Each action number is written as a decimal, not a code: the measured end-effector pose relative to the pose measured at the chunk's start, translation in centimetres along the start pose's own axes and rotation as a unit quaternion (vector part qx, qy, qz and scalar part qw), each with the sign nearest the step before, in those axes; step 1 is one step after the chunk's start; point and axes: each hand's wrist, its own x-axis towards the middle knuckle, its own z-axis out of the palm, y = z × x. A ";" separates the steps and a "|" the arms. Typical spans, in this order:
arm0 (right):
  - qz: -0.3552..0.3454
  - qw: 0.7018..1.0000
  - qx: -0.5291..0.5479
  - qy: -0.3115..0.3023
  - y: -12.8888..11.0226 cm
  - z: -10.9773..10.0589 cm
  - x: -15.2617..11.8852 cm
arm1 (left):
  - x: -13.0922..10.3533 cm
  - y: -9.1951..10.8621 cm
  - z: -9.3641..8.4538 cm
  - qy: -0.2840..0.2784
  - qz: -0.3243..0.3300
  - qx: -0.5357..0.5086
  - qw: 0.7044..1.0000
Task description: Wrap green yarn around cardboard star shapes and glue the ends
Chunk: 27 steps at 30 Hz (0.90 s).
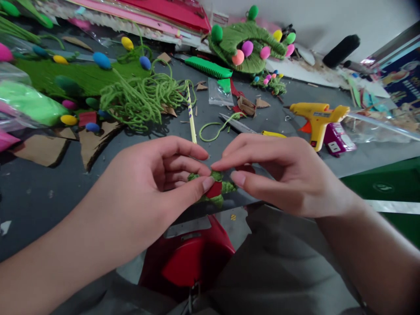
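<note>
Between my hands, at the table's near edge, is a small green yarn-wrapped piece [215, 189] with a red patch in its middle and short green limbs sticking out. My left hand [154, 175] is closed on it, the thumb pressing beside the red patch and the fingers curled behind. My right hand [282, 175] has its index fingertip on the green top, with the thumb close by the right limb. Part of the piece is hidden by the fingers. Just beyond lie a pale pencil-like stick [191, 116] and scissors [238, 124] with yellow handles.
A yellow glue gun [316, 116] stands at the right by a purple box [338, 139]. Loose green yarn [147, 98] is heaped at the left near torn cardboard [41, 148]. Behind are a green cutter [208, 67] and a yarn-wrapped form [236, 41] with coloured balls.
</note>
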 end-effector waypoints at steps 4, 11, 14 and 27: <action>0.003 1.000 -0.002 -0.013 0.0 0.1 0.1 | 0.0 0.0 0.0 0.003 0.001 0.015 1.000; 0.010 1.000 0.006 -0.021 0.0 -0.1 0.0 | -0.1 0.0 0.0 0.019 0.010 0.038 0.999; -0.001 1.000 0.015 -0.025 0.1 -0.2 0.0 | -0.2 -0.1 0.0 0.026 0.009 0.055 0.998; -0.014 0.998 -0.039 -0.049 1.0 0.1 0.0 | 0.2 0.3 -0.2 0.055 0.037 0.130 0.989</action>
